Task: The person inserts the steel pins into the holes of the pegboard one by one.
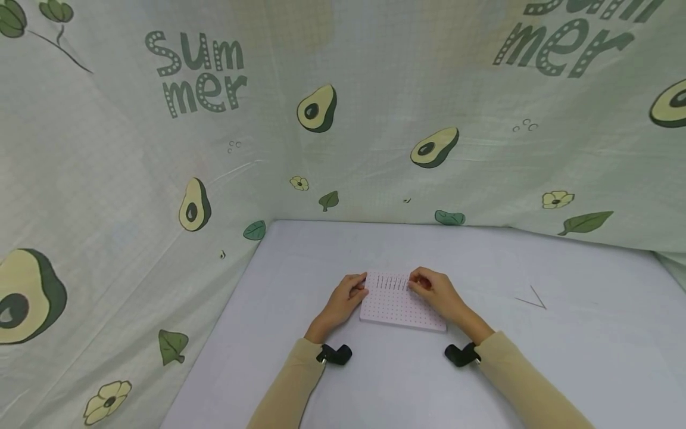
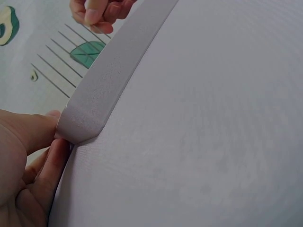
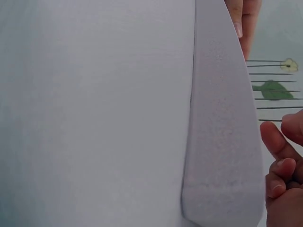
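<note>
A pale pink pegboard (image 1: 402,307) with rows of small holes lies on the table. Several thin dark metal pins (image 1: 390,282) stand upright in a row along its far side. My left hand (image 1: 344,300) holds the board at its far left corner, and the left wrist view shows thumb and finger on either side of that corner (image 2: 78,125). Over the right end of the row, my right hand (image 1: 435,292) has thumb and index finger together at a pin (image 3: 271,120), pinching its upper end. The other fingers of that hand are curled.
Two loose thin pins (image 1: 530,302) lie in a V on the table to the right of the board. A white cloth covers the table (image 1: 300,256). Behind and to the left hangs an avocado-print curtain (image 1: 364,167). Each wrist wears a black camera (image 1: 337,355).
</note>
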`<state>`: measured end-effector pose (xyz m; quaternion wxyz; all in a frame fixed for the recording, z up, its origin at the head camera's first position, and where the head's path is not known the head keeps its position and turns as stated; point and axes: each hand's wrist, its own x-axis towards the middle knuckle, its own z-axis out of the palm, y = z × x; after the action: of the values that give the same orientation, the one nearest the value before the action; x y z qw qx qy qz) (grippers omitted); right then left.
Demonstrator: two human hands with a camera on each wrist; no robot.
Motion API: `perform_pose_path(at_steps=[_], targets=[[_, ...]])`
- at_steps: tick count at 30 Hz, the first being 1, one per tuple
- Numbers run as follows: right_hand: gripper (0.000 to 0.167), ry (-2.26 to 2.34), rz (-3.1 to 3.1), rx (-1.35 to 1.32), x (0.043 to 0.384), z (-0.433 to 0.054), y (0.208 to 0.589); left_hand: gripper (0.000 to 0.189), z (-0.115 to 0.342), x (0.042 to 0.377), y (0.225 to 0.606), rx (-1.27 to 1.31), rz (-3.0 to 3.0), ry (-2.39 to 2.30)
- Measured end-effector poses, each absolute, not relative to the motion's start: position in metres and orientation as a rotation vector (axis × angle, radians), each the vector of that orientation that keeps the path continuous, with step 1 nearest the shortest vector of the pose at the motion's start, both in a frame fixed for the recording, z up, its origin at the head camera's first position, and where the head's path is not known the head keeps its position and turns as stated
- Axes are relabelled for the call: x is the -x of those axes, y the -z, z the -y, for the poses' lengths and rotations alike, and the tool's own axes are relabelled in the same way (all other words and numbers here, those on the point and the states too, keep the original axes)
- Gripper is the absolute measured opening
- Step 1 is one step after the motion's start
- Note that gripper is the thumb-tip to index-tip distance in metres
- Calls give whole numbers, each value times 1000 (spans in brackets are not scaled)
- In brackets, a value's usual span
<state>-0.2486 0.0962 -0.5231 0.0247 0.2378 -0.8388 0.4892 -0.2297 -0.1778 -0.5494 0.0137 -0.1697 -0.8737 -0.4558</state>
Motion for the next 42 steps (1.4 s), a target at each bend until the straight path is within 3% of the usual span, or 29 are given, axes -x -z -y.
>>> perform_pose_path(at_steps=[18, 42], targets=[[5, -1505, 2594, -675, 250, -113, 525, 47, 176, 229, 545, 530, 2739, 1410], [5, -1336, 2671, -554, 251, -174, 519, 48, 176, 229, 547, 530, 2710, 1451]])
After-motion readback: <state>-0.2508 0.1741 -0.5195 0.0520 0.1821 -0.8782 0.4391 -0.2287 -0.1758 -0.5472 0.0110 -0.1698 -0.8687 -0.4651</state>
